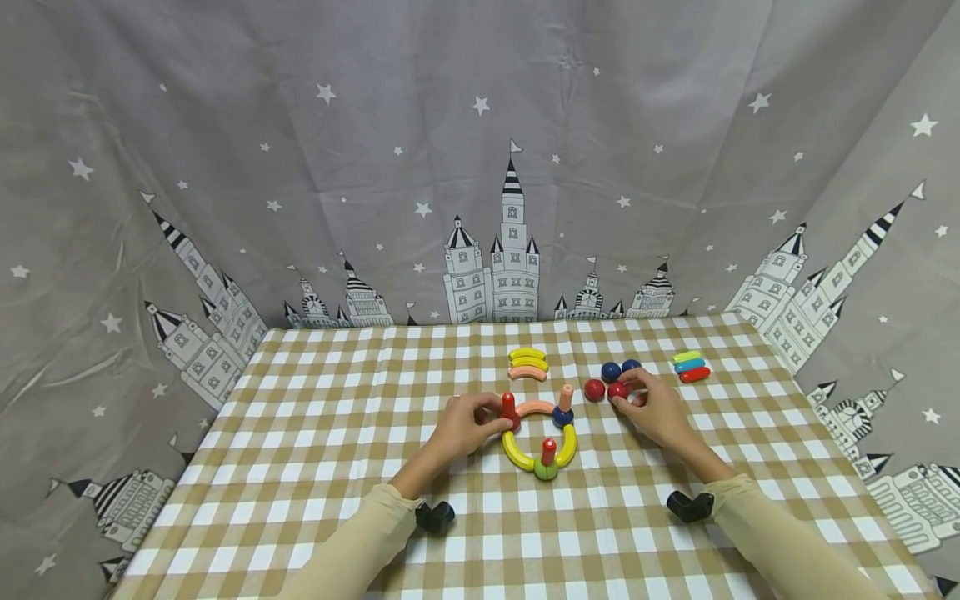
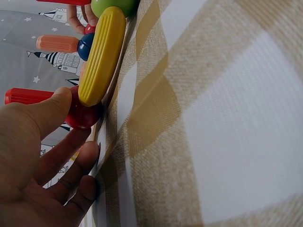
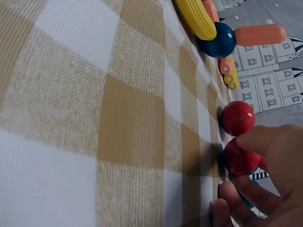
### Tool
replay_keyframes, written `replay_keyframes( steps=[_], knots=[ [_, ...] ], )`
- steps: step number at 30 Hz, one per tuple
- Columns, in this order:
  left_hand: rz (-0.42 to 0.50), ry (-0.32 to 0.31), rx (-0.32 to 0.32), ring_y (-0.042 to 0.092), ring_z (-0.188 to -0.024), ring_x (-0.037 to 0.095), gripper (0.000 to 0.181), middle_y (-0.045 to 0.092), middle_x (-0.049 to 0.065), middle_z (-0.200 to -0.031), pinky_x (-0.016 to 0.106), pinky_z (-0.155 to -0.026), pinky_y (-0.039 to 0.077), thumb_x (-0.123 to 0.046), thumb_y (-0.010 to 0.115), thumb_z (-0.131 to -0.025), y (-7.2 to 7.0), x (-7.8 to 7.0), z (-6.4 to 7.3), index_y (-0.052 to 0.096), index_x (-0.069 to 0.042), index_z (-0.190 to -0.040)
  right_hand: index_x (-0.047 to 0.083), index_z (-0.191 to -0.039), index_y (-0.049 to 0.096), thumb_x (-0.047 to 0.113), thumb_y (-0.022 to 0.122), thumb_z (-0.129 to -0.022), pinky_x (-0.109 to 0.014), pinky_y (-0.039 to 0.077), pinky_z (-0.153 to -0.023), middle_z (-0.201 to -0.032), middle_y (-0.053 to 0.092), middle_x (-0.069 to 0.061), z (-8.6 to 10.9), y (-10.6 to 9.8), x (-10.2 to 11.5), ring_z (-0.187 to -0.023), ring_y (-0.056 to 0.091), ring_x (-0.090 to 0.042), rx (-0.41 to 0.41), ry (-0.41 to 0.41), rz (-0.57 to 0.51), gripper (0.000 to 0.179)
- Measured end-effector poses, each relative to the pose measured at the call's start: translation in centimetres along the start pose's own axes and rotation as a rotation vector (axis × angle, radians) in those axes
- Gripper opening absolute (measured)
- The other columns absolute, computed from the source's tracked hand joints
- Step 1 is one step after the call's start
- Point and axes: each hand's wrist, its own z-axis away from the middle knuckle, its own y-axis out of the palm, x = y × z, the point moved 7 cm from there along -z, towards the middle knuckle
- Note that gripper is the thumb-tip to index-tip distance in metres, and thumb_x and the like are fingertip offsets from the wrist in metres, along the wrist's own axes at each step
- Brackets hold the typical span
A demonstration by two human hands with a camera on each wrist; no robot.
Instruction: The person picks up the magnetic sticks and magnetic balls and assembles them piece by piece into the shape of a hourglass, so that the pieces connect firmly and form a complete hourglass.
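A ring of toy rods and balls lies on the table: two yellow curved rods (image 1: 516,452), an orange curved rod (image 1: 536,407), a green ball (image 1: 546,471), a blue ball (image 1: 562,418) and a red ball (image 2: 84,116). Short straight rods stand upright from the balls, such as the red rod (image 2: 28,96) on the red one. My left hand (image 1: 468,423) pinches that red ball between thumb and index finger. To the right, my right hand (image 1: 658,410) pinches a loose red ball (image 3: 240,158). Another red ball (image 3: 238,117) sits beside it.
Two dark blue balls (image 1: 611,372) lie just behind the loose red ones. Beyond the ring is a stack of yellow and orange curved rods (image 1: 528,362). Green, blue and red rods (image 1: 691,365) lie at the far right of the checked tablecloth (image 1: 330,433). A grey curtain (image 1: 420,158) hangs behind.
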Motion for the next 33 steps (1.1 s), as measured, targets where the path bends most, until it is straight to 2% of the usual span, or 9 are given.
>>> replay_keyframes(
  steps=[3,7,12,21,29,33],
  knots=[
    [0.010,-0.007,0.002,0.057,-0.068,0.010,0.019,0.073,-0.004,-0.089,0.022,-0.059,0.045,-0.020,0.084,-0.088,0.0,0.0,0.0,0.078,-0.011,-0.104,0.004,-0.117,0.064,0.011,0.078,-0.091,-0.034,0.051,-0.071,-0.113,0.071,-0.020,0.1,-0.3,0.2,-0.081,0.065,-0.021,0.007,-0.034,0.001,0.030],
    [0.012,-0.008,0.002,0.057,-0.067,0.010,0.019,0.073,-0.004,-0.089,0.022,-0.058,0.045,-0.020,0.084,-0.088,0.0,0.1,0.0,0.078,-0.012,-0.104,0.003,-0.117,0.064,0.006,0.076,-0.091,-0.044,0.056,-0.083,-0.113,0.070,-0.019,0.5,-0.6,0.5,-0.090,0.068,-0.027,0.034,-0.064,-0.031,0.029],
    [0.017,-0.001,-0.001,0.058,-0.067,0.010,0.019,0.073,-0.004,-0.090,0.022,-0.058,0.045,-0.020,0.084,-0.088,0.0,0.0,0.1,0.078,-0.012,-0.103,0.002,-0.120,0.064,0.001,0.074,-0.090,-0.051,0.056,-0.090,-0.115,0.068,-0.019,1.0,-1.0,0.8,-0.099,0.067,-0.032,0.064,-0.075,-0.088,0.031],
    [0.001,-0.020,0.007,0.057,-0.069,0.011,0.020,0.072,-0.005,-0.090,0.022,-0.059,0.045,-0.021,0.084,-0.088,0.0,0.0,0.0,0.078,-0.012,-0.105,0.000,-0.123,0.065,0.001,0.075,-0.091,-0.040,0.059,-0.084,-0.118,0.068,-0.017,2.1,-1.9,2.2,-0.098,0.068,-0.029,0.100,-0.102,-0.156,0.034],
    [0.002,0.012,-0.008,0.057,-0.068,0.009,0.019,0.074,-0.004,-0.089,0.022,-0.059,0.045,-0.021,0.084,-0.088,-0.1,-0.2,0.1,0.078,-0.011,-0.102,0.000,-0.127,0.067,-0.001,0.075,-0.091,-0.029,0.059,-0.081,-0.124,0.068,-0.017,3.0,-2.9,4.6,-0.097,0.069,-0.027,0.116,-0.182,-0.189,0.037],
    [-0.004,-0.001,-0.005,0.057,-0.068,0.009,0.019,0.074,-0.004,-0.090,0.022,-0.059,0.045,-0.022,0.083,-0.088,-0.1,-0.2,0.1,0.078,-0.012,-0.103,0.001,-0.126,0.066,0.001,0.076,-0.091,-0.026,0.058,-0.081,-0.121,0.068,-0.014,3.4,-3.3,6.0,-0.099,0.068,-0.027,0.124,-0.212,-0.221,0.037]
  ],
)
